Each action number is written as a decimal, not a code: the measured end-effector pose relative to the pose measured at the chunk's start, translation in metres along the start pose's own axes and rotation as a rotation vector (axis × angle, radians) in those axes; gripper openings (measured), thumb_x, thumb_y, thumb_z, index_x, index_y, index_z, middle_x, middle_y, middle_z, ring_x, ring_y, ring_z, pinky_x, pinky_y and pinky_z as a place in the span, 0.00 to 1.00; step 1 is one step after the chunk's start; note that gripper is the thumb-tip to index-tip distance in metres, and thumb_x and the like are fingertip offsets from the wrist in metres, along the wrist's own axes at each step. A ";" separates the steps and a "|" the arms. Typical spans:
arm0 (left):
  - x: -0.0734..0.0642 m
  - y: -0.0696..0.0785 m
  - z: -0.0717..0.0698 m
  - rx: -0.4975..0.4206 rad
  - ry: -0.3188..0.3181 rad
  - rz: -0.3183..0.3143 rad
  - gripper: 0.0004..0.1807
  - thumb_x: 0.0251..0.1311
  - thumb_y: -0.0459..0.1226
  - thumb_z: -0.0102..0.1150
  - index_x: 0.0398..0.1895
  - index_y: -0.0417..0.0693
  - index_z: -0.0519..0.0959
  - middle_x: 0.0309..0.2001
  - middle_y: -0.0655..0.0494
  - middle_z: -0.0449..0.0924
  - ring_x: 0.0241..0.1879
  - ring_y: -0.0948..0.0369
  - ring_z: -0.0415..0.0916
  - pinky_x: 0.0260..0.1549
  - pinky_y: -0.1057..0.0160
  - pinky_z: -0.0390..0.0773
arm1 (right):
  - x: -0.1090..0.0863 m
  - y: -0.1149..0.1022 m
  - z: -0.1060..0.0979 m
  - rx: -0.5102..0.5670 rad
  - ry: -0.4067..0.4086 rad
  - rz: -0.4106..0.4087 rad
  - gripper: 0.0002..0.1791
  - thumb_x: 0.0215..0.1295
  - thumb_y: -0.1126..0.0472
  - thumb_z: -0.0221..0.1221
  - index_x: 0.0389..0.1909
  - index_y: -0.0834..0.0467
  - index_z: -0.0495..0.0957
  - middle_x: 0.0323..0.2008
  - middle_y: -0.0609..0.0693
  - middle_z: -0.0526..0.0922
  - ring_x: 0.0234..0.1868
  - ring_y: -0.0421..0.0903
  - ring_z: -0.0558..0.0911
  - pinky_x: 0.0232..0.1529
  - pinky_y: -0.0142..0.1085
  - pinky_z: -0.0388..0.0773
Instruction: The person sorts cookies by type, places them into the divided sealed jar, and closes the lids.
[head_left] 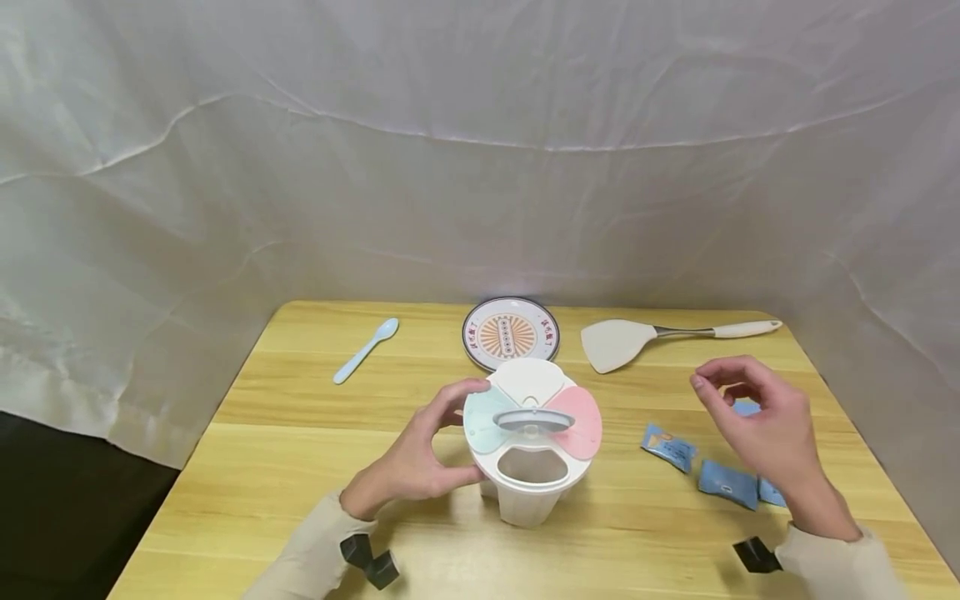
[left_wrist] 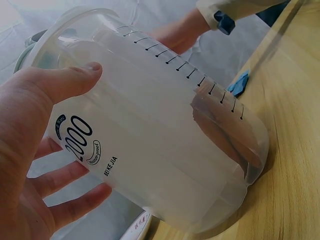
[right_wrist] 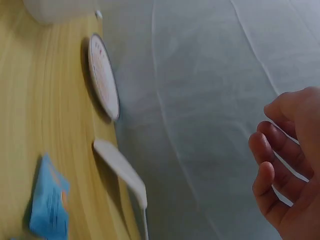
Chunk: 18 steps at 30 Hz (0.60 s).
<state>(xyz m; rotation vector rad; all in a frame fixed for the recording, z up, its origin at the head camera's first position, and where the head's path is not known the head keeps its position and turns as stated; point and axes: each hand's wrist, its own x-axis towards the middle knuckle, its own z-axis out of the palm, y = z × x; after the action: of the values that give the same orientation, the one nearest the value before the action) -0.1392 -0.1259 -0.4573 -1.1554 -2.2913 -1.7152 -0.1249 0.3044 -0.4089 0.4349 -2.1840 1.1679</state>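
Note:
Between the hands stands a translucent plastic storage canister [head_left: 528,500], its round lid bearing mint, pink and white flaps. A grey flap [head_left: 532,419] stands raised behind an uncovered opening in the lid's front. My left hand [head_left: 420,458] holds the canister's left side, thumb and fingers curved round its upper wall. Something brown [left_wrist: 220,125] shows in the canister's lower part in the left wrist view. Off to the right, my right hand [head_left: 772,425] hovers above several blue packets [head_left: 727,483], fingers loosely curled with nothing in them.
A patterned plate [head_left: 472,337] lies behind the canister. At the back right is a white spatula [head_left: 618,343]; a light blue spoon [head_left: 363,354] lies at the back left. Grey cloth [head_left: 480,200] hangs along the far side of the wooden table [head_left: 285,458].

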 end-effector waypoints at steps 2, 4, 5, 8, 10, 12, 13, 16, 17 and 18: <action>0.000 0.000 0.000 0.002 0.001 0.001 0.55 0.48 0.31 0.86 0.80 0.50 0.65 0.70 0.46 0.78 0.61 0.57 0.83 0.62 0.53 0.88 | -0.001 0.007 -0.007 -0.030 -0.002 0.046 0.14 0.58 0.82 0.70 0.43 0.65 0.88 0.38 0.31 0.88 0.38 0.27 0.84 0.39 0.15 0.78; 0.000 0.001 0.000 0.003 0.000 0.002 0.55 0.48 0.31 0.86 0.80 0.50 0.65 0.70 0.47 0.78 0.61 0.58 0.82 0.61 0.54 0.88 | -0.002 0.016 -0.014 -0.079 -0.003 0.071 0.13 0.60 0.80 0.71 0.43 0.64 0.88 0.37 0.29 0.87 0.37 0.25 0.84 0.40 0.14 0.77; 0.000 0.001 0.000 0.003 -0.001 0.001 0.55 0.48 0.31 0.86 0.80 0.50 0.65 0.70 0.47 0.78 0.61 0.58 0.82 0.61 0.54 0.88 | -0.002 0.021 -0.017 -0.110 -0.003 0.077 0.13 0.60 0.79 0.72 0.44 0.63 0.88 0.37 0.27 0.86 0.37 0.23 0.83 0.39 0.13 0.76; 0.000 0.001 0.000 0.005 -0.002 0.004 0.55 0.48 0.31 0.86 0.81 0.50 0.65 0.71 0.46 0.78 0.61 0.58 0.82 0.61 0.54 0.88 | -0.002 0.036 -0.027 -0.207 -0.011 0.112 0.12 0.62 0.75 0.73 0.45 0.61 0.88 0.36 0.21 0.82 0.36 0.18 0.79 0.39 0.11 0.74; 0.000 0.000 0.000 0.005 -0.003 0.007 0.56 0.48 0.31 0.86 0.81 0.50 0.65 0.71 0.46 0.78 0.61 0.57 0.82 0.61 0.53 0.88 | -0.003 0.046 -0.034 -0.259 -0.011 0.140 0.12 0.63 0.73 0.73 0.46 0.61 0.88 0.35 0.18 0.80 0.36 0.16 0.78 0.38 0.11 0.73; 0.000 0.000 0.000 0.003 -0.003 0.007 0.56 0.48 0.31 0.86 0.81 0.50 0.65 0.71 0.46 0.78 0.61 0.57 0.82 0.61 0.53 0.88 | -0.004 0.054 -0.040 -0.290 -0.018 0.174 0.11 0.65 0.72 0.72 0.46 0.60 0.88 0.34 0.17 0.79 0.35 0.15 0.77 0.36 0.11 0.73; 0.000 0.000 0.000 0.002 -0.003 0.008 0.56 0.48 0.31 0.86 0.81 0.50 0.65 0.71 0.46 0.78 0.61 0.57 0.82 0.61 0.53 0.88 | -0.005 0.058 -0.044 -0.307 -0.024 0.191 0.10 0.65 0.70 0.72 0.47 0.60 0.88 0.34 0.16 0.79 0.35 0.14 0.76 0.35 0.11 0.73; 0.001 0.000 0.000 0.000 -0.003 0.008 0.56 0.47 0.31 0.86 0.81 0.50 0.65 0.71 0.46 0.78 0.62 0.57 0.83 0.61 0.53 0.88 | -0.009 0.068 -0.052 -0.345 -0.063 0.219 0.09 0.67 0.68 0.72 0.47 0.60 0.88 0.34 0.15 0.78 0.34 0.13 0.76 0.34 0.11 0.73; 0.001 0.001 0.000 0.000 -0.002 0.008 0.56 0.47 0.31 0.86 0.81 0.50 0.65 0.71 0.46 0.78 0.62 0.57 0.83 0.61 0.53 0.88 | -0.010 0.071 -0.055 -0.356 -0.081 0.225 0.09 0.67 0.68 0.72 0.47 0.60 0.88 0.33 0.15 0.78 0.34 0.13 0.75 0.33 0.11 0.73; 0.001 0.001 0.000 0.000 -0.003 0.008 0.56 0.47 0.31 0.86 0.81 0.50 0.65 0.71 0.46 0.78 0.62 0.57 0.83 0.62 0.53 0.88 | -0.012 0.075 -0.057 -0.364 -0.098 0.231 0.09 0.68 0.68 0.71 0.47 0.60 0.88 0.33 0.15 0.78 0.34 0.13 0.75 0.33 0.11 0.73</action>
<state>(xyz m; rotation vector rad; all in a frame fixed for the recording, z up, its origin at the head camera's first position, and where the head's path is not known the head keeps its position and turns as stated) -0.1393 -0.1255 -0.4565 -1.1664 -2.2846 -1.7122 -0.1356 0.3935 -0.4400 0.0871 -2.5168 0.8466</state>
